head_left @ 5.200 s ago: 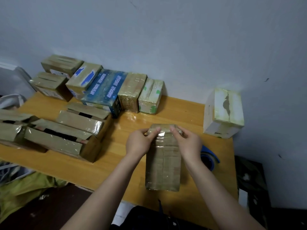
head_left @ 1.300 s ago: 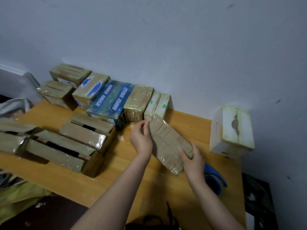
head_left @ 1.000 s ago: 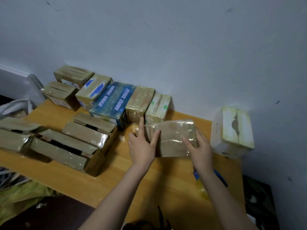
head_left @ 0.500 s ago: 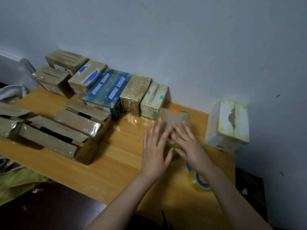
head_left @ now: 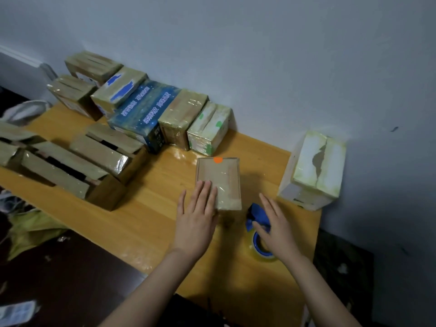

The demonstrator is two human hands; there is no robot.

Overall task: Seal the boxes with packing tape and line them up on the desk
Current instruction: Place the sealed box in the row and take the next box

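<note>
A small brown box (head_left: 221,178) wrapped in clear tape, with an orange dot at its far edge, lies flat on the wooden desk (head_left: 151,208). My left hand (head_left: 197,220) rests flat on the box's near left corner, fingers straight. My right hand (head_left: 276,225) hovers with straight fingers over the blue tape dispenser (head_left: 258,230), to the right of the box. A row of taped boxes (head_left: 165,114) stands along the wall, ending in a white and green box (head_left: 210,127).
A white box (head_left: 313,171) with a torn top stands at the desk's right edge. Several larger brown boxes (head_left: 94,161) with open slits crowd the left half of the desk. Yellow fabric (head_left: 33,227) lies below the desk's front edge.
The box was turned, carried toward the row and laid flat on the desk. Both hands pressed it down, then my right hand slid off to the right over the tape dispenser.
</note>
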